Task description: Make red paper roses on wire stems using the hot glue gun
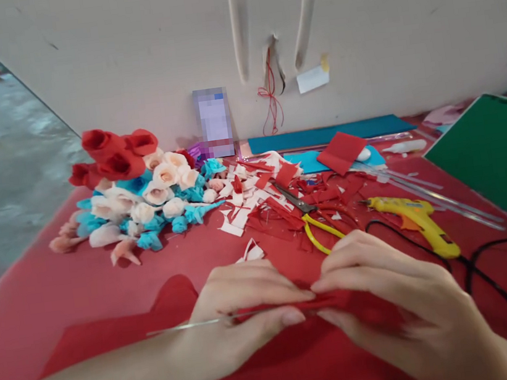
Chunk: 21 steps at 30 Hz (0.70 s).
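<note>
My left hand (239, 298) is closed in a pinch, thumb below and fingers above, on a narrow strip of red paper (326, 300). A thin silvery rod (182, 327) passes through the same hand and sticks out to the left across the wrist; whether the paper is wrapped around it is hidden by my fingers. Close beside it, my right hand (402, 289) pinches the right end of the red strip between thumb and fingertips. Below both hands lies a larger red sheet (96, 341). Scissors with yellow handles (318, 234) rest just beyond my right fingers.
Red, white and blue paper flowers (160, 193) are heaped at left. Red and white scraps (254, 193) cover the middle. A yellow glue gun (413, 219) with black cable (472, 267), clear glue sticks (451, 201) and a green board (496, 152) lie right. A phone (214, 123) leans on the wall.
</note>
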Each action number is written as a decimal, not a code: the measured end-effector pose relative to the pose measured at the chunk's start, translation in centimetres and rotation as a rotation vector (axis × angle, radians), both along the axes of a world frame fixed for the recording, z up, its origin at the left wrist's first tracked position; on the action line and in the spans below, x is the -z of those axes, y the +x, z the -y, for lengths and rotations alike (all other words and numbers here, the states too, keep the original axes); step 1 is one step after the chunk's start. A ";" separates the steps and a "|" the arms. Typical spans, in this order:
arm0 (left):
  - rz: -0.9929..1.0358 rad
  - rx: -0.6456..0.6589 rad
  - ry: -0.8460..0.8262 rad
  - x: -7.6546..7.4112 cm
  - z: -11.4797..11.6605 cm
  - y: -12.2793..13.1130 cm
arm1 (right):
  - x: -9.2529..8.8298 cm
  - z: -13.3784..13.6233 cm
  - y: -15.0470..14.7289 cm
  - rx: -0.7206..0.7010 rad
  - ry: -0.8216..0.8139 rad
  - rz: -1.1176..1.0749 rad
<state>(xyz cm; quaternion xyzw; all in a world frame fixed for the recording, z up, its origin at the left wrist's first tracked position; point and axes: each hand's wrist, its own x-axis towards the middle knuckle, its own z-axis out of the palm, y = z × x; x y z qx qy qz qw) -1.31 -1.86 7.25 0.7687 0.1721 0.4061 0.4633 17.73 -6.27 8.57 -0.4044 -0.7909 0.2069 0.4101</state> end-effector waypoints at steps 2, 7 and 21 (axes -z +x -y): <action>-0.009 0.016 -0.002 0.0 0.0 0.0 | -0.2 0.0 -0.1 -0.001 0.023 -0.029; -0.024 0.023 -0.038 0.1 0.3 -0.1 | -0.5 0.0 -0.3 -0.034 0.084 -0.085; -0.087 -0.042 -0.201 0.0 0.6 -0.7 | -0.5 0.0 -0.4 -0.034 0.114 -0.123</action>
